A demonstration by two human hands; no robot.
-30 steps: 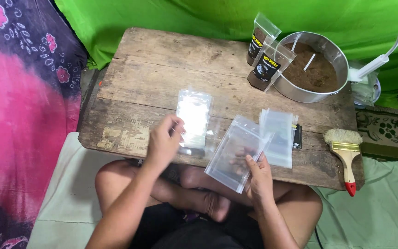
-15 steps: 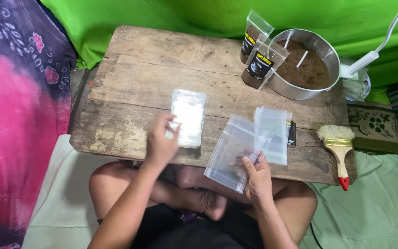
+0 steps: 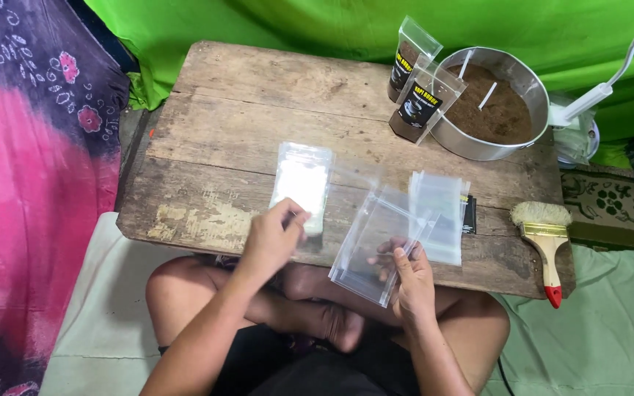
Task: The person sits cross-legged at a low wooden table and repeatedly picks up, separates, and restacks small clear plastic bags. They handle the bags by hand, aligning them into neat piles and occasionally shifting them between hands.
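On table, left hand (image 3: 271, 238) lower now

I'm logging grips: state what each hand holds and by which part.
The right hand pinches a clear plastic bag at its near right edge. The left hand rests its fingertips on the near end of a stack of bags, not lifting it.

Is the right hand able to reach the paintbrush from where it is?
Probably yes. The right hand holds a clear bag, but the table between it and the paintbrush looks bare.

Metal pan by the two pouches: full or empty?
Partly filled: the metal pan holds brown powder with two white sticks in it.
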